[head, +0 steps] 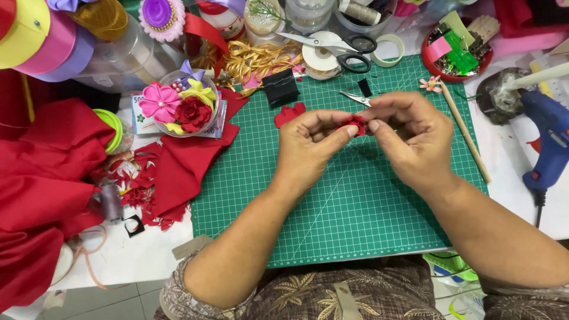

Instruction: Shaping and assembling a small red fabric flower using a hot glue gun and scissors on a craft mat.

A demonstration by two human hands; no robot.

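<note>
Red fabric flower [356, 124] pinched between both hands (fingertips).

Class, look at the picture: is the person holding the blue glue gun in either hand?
No. Both the left hand and right hand pinch a small red fabric piece; the blue glue gun lies untouched at the right.

A flat rectangular package [139, 116], white with blue and pink print, is seen left of the green cutting mat [355, 207]. It is largely covered by a clear bowl of fabric flowers [181, 104].

Both hands [361, 139] together, fingertips pinched.
</note>
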